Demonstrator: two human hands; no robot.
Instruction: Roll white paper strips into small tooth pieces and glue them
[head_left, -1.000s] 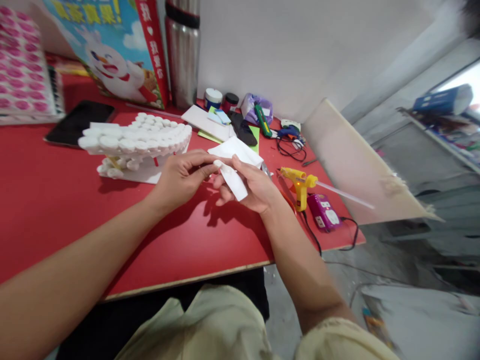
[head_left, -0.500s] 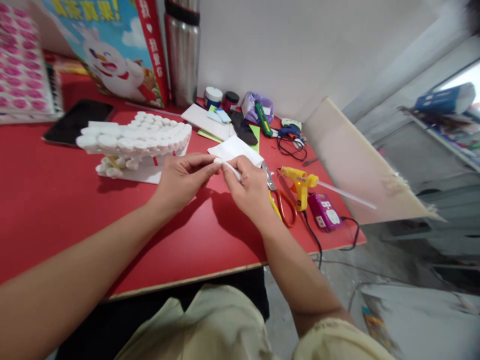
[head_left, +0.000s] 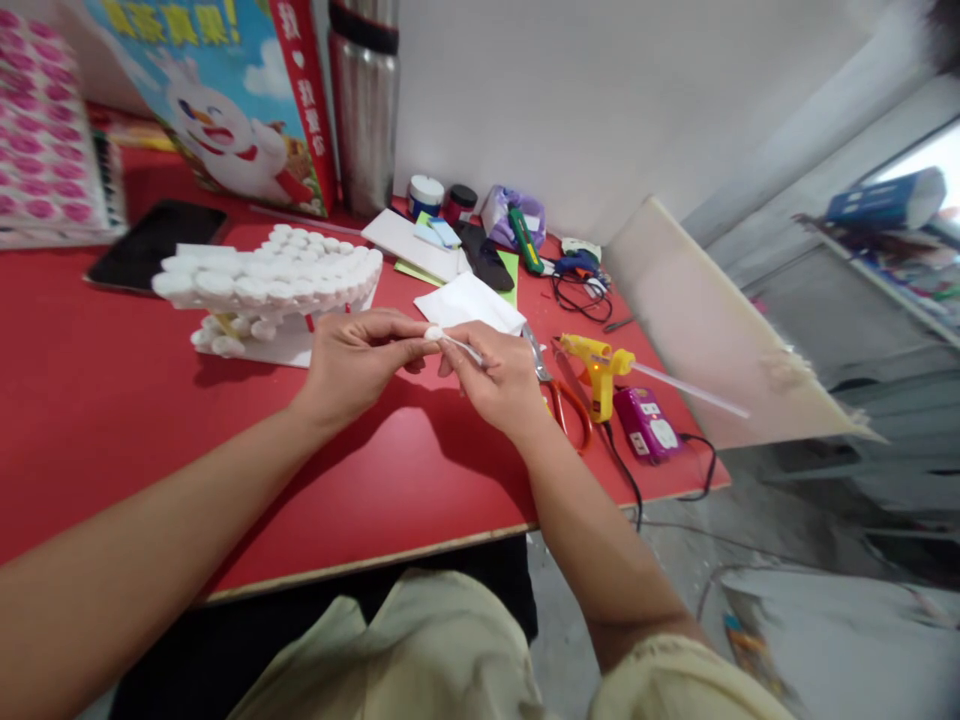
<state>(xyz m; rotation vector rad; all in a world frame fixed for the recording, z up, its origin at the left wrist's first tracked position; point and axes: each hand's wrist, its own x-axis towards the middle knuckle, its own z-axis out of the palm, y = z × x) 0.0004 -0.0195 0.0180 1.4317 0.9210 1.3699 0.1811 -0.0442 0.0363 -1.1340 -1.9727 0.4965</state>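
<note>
A thin white strip with a small rounded, coiled-looking white end is pinched between my two hands over the red table. My left hand has thumb and forefinger closed on the rounded end. The rest of the strip runs into my right hand, whose thumb and fingers are closed on it; its far end shows above the palm. What the strip is made of I cannot tell. Left of my hands stands a white model built of many small round white pieces on a white base. A folded white sheet lies just behind my fingers.
Red-handled pliers lie right of my right hand, by a yellow glue gun with its light on and a purple power socket. Behind are a steel flask, small jars, a green cutter, a black phone and a picture bag.
My fingers have shifted slightly along the white strip, and its rounded end now faces up more and looks larger. Both hands stay in nearly the same place.
</note>
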